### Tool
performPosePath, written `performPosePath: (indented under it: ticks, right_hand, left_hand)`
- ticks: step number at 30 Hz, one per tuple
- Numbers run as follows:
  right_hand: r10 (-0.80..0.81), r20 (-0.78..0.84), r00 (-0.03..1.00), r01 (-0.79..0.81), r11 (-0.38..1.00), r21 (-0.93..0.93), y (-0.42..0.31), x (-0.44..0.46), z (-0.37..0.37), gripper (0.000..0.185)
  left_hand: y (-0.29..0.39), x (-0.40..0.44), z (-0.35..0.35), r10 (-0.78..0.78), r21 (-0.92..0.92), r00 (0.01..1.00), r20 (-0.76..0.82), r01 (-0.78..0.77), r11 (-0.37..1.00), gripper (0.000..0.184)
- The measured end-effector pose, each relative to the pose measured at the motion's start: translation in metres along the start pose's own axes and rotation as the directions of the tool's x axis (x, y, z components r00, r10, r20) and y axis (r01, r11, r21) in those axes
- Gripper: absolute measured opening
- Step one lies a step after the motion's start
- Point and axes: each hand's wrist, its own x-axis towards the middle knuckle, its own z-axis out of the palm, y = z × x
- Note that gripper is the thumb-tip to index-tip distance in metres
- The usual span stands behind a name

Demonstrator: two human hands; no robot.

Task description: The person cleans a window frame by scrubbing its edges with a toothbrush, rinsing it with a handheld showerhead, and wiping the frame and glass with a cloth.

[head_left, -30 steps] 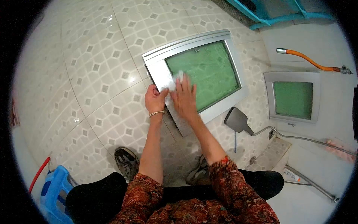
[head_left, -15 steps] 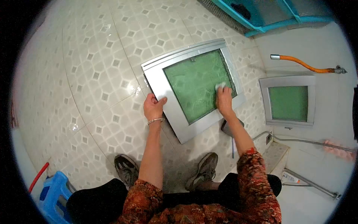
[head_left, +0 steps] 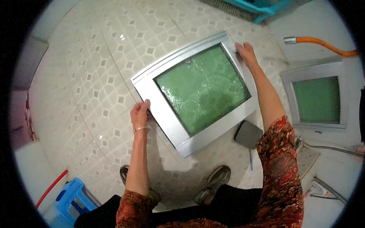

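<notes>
A silver-framed glass panel (head_left: 161, 110), like a cabinet door with a green pane, sits at a slant in front of me. Its glass is wet and streaked. My left hand (head_left: 140, 116) is closed on the left edge of the frame, thumb on top; a bracelet circles the wrist. At the far right edge, my right hand (head_left: 248, 55) has its fingers curled against the frame. The white cloth it held earlier is out of sight. Beside the near right edge lies a dark grey square-headed thing (head_left: 248, 135) with a thin blue handle.
A second silver-framed green panel (head_left: 317, 99) leans at the right wall. An orange hose (head_left: 323, 43) sticks out above it. At the lower left stand a blue plastic stool (head_left: 72, 199) and a red pipe (head_left: 52, 188). A turquoise rack (head_left: 268, 11) is at the top.
My right hand has left the glass, where it was pressing a white cloth, and moved to the panel's far right edge. The panel and view have shifted; my left hand stays on the left edge.
</notes>
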Motion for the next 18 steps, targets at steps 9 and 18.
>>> performPosePath:
  ticks: [9, 18]
  right_hand:
    - [0.134, 0.070, 0.988, -0.150, 0.800, 0.580, -0.030, 0.004, 0.007, 0.030]
    - [-0.004, 0.112, 0.994, -0.078, 0.694, 0.716, -0.051, 0.023, 0.002, 0.027]
  left_hand:
    - [0.019, 0.020, 0.020, -0.123, -0.085, 0.985, -0.121, 0.114, 0.990, 0.036]
    - [0.046, 0.041, -0.005, 0.190, -0.016, 0.963, -0.193, -0.196, 0.980, 0.035]
